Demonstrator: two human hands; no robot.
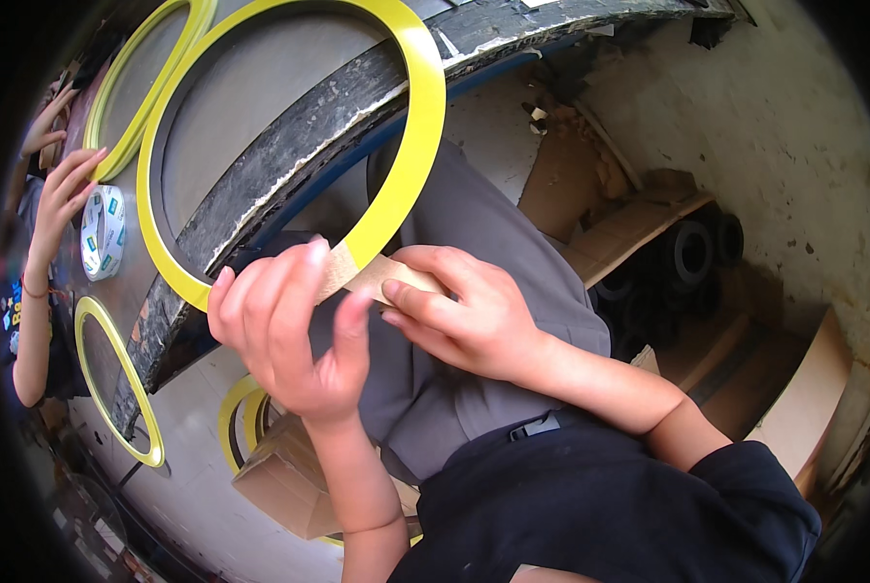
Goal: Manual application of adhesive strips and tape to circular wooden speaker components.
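Note:
A large flat yellow ring (425,107) leans over the table edge, its lower part between my hands. My left hand (294,325) is curled around the ring's lower edge, with the thumb standing apart from the fingers; its inner grip is partly hidden. Tan material covers a short section of the ring beside these fingers. From there a tan strip (372,275), which looks like paper tape, runs to my right hand (474,306). The thumb and fingers of that hand pinch the strip's end.
A dark worn table edge (289,165) crosses ahead. Left are another person's hand (66,189) on stacked yellow rings (114,160), a white-blue tape roll (102,233) and a smaller ring (153,447). A cardboard box (284,476) lies below; black rolls (692,253) sit right.

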